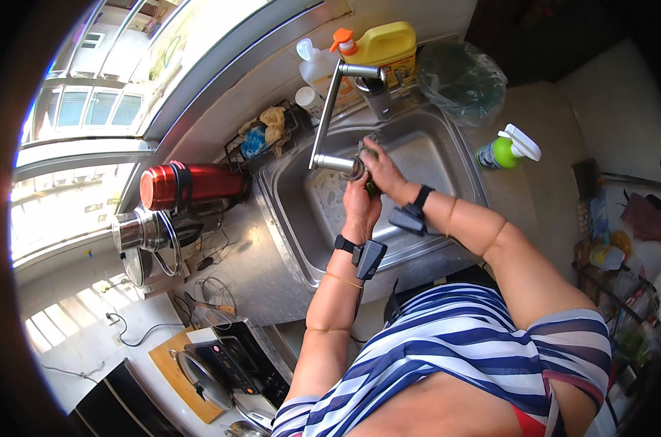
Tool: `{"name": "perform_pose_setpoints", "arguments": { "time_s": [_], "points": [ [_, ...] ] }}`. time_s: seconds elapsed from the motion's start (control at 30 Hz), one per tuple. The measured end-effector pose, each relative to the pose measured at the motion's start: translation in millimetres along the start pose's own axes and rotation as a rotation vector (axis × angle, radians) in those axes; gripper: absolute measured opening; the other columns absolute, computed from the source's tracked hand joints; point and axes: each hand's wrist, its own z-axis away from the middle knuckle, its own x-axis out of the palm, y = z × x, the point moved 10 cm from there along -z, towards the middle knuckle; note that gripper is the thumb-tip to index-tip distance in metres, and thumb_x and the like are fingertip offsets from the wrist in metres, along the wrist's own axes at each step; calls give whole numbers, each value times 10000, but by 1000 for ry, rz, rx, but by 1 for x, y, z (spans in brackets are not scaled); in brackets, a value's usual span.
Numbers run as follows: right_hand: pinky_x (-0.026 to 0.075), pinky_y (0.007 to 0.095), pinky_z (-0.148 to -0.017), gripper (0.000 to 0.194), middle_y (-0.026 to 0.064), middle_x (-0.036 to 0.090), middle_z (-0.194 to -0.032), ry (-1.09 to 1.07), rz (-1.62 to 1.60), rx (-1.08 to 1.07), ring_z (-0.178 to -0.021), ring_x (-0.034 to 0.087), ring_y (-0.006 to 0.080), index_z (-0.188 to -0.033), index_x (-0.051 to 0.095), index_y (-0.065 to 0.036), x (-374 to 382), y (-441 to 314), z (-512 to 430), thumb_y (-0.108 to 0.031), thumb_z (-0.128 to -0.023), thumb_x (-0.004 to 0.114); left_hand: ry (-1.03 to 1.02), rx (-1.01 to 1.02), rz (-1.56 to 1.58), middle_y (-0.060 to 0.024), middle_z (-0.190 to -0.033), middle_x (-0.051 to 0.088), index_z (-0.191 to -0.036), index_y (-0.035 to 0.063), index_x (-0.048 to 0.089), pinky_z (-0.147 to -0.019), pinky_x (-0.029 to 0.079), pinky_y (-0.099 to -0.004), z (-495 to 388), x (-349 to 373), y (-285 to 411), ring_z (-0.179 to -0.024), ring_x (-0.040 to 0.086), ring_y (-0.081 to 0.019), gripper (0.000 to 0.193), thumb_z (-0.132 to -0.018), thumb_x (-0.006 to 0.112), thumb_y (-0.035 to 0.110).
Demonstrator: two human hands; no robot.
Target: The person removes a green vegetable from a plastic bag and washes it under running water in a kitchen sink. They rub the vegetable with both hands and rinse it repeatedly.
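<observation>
Both my hands are together under the faucet (352, 167), above the stainless steel sink basin (439, 142). My left hand (361, 201) grips the lower end of a dark green item (372, 189), partly hidden by the fingers and the faucet head; its kind cannot be told. My right hand (384, 166) is around its upper part, with the fingers curled over it. Water seems to splash near the right fingertips. Each wrist wears a black strap with a grey device.
Behind the basin stand a yellow jug (387, 43), a pump bottle (319, 68) and a plastic-lined bin (461, 82). A green spray bottle (499, 153) is at the right. At the left are a wire rack with sponges (254, 142) and a red thermos (199, 185).
</observation>
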Motion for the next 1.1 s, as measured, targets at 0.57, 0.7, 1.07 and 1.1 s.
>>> {"name": "perform_pose_setpoints", "arguments": {
  "time_s": [0.57, 0.7, 1.07, 1.1],
  "points": [
    [412, 371, -936, 305, 153, 575, -1134, -116, 217, -95, -1068, 528, 330, -1161, 554, -57, 12, -7, -17, -167, -876, 543, 38, -95, -233, -78, -1122, 568, -1156, 135, 523, -826, 487, -466, 8, -3, 10, -1017, 559, -251, 270, -934, 494, 288],
    [366, 406, -964, 405, 170, 520, -1120, -260, 537, -503, -1093, 468, 363, -1204, 494, -45, 27, -46, 9, -242, -860, 574, -59, -66, 7, -112, -1131, 565, -1130, 52, 529, -912, 469, -415, 1, 15, 24, -1047, 557, -271, 296, -937, 485, 272],
    [435, 521, -771, 403, 356, 564, -917, -288, 498, -70, -906, 527, 515, -1059, 362, 36, 23, 12, -9, -300, -880, 493, -6, 145, -370, -65, -925, 594, -1019, 60, 563, -628, 509, -352, -13, -1, 24, -803, 602, -209, 164, -876, 515, 125],
    [435, 519, -772, 397, 356, 563, -923, -291, 490, -29, -911, 527, 512, -1049, 376, 39, 21, 14, -11, -305, -884, 486, 11, 194, -412, -55, -906, 595, -1008, 64, 571, -595, 498, -339, -15, -5, 27, -780, 598, -198, 155, -871, 517, 115]
  ]
}}
